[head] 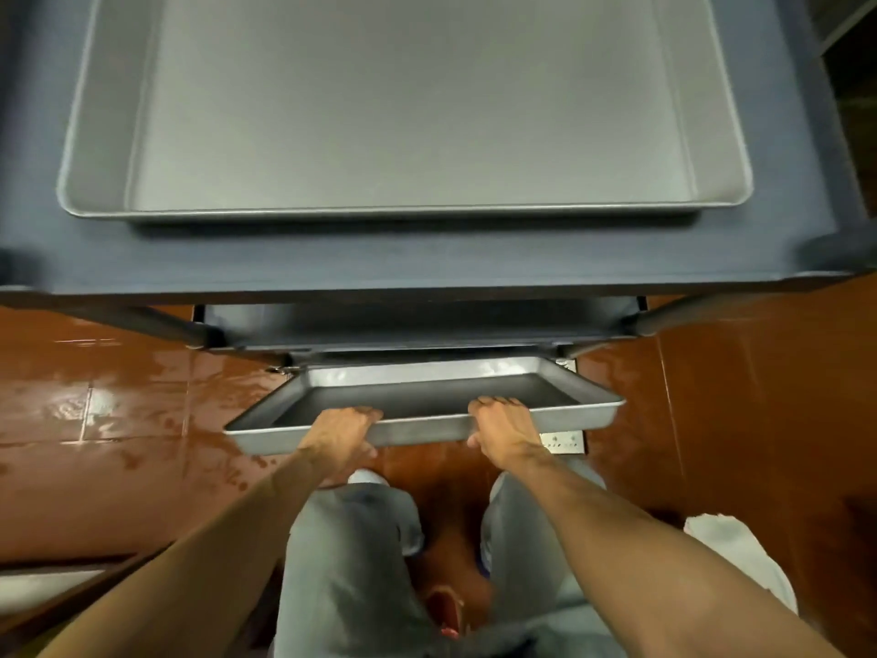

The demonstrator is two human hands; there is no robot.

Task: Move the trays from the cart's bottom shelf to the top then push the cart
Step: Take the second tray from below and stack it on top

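Tray (427, 396) juts from the cart's (427, 273) bottom shelf, near edge clamped by both hands' fingers (356, 413).

Head camera, looking steeply down over the cart

The single wide-angle view sits above and close to the cart's top shelf (427, 258), facing forward and down; the shelf fills the upper half, edges bowed by the lens, while the lower half looks past both forearms to the person's legs and the floor (118, 420).
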